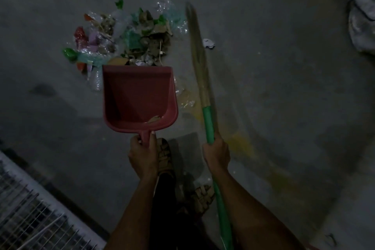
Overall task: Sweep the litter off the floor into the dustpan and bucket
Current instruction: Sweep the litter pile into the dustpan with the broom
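A red dustpan (pixel 138 95) lies on the grey floor with its open edge against a heap of litter (pixel 125 34), made of plastic wrappers, paper scraps and dry leaves. One brown scrap sits inside the pan near its back wall. My left hand (pixel 143 155) grips the dustpan's short handle. My right hand (pixel 216 153) grips the green handle of a broom (pixel 199 63), whose straw bristles point away to the right of the heap and look blurred. A crumpled white paper (pixel 208 43) lies apart, right of the bristles. No bucket is in view.
My sandalled feet (pixel 165 155) stand just behind the dustpan. A wire mesh rack (pixel 30 215) fills the lower left corner. A pale sack or bundle (pixel 363 16) with a dark cable sits at the far right. Yellowish stains mark the floor by the broom.
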Available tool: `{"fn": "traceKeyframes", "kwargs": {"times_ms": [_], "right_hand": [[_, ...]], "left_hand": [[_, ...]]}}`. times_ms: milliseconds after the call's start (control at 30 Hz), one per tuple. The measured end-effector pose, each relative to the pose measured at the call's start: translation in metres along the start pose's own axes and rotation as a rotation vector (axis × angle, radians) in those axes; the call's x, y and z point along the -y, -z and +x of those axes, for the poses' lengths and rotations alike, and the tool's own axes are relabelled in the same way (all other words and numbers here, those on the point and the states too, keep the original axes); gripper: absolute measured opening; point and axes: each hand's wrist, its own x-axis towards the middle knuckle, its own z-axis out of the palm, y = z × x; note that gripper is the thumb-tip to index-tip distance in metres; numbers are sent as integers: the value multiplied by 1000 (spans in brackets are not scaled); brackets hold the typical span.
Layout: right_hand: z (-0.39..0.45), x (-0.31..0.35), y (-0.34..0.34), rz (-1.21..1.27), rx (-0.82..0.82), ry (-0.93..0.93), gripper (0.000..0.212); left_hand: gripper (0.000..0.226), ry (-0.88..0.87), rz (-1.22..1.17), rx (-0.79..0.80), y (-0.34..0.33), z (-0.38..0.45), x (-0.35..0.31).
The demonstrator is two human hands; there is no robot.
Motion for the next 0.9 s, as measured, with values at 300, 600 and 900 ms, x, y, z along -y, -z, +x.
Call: {"fn": "traceKeyframes", "kwargs": {"times_ms": [300,600,900], "right_hand": [[39,-8,-5,-101,217,-121,49],[21,25,-19,-65,341,86,51],[34,53,-13,46,97,151,61]], "left_hand": [[40,85,110,55,-15,-8,11],[50,403,232,-37,6,-26,46],[43,316,435,35,10,-5,45]]}}
